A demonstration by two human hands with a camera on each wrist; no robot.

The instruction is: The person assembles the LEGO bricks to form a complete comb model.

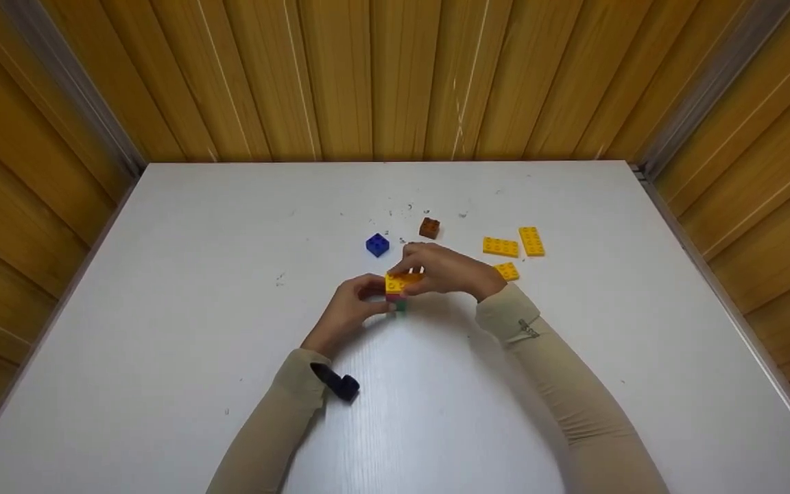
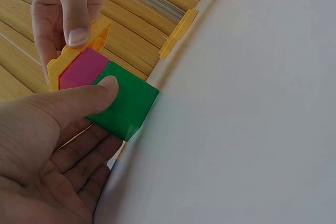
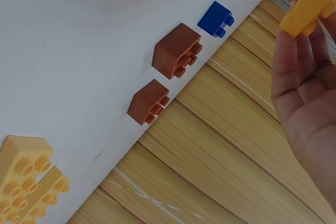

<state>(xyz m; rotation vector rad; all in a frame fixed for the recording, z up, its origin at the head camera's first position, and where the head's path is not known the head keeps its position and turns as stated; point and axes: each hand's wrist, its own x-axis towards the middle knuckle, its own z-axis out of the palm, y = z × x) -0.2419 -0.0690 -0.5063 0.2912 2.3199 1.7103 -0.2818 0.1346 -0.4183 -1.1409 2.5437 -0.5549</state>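
My left hand (image 1: 349, 309) pinches a green toy brick (image 2: 126, 103), its thumb flat on the near face and the fingers behind. A magenta brick (image 2: 84, 70) sits on top of the green one, and the small stack stands on the table. From the right, my right hand (image 1: 448, 269) holds a flat yellow brick (image 1: 393, 283) by its edges over the magenta brick. In the left wrist view that yellow piece is tilted against the magenta top. The right wrist view shows its studs facing the right palm.
On the white table (image 1: 230, 226), a blue brick (image 1: 377, 245) and a brown brick (image 1: 429, 228) lie beyond the hands; a second brown brick (image 3: 177, 51) shows in the right wrist view. To the right lie yellow bricks (image 1: 500, 247). Wood-patterned walls (image 1: 402, 82) enclose the table.
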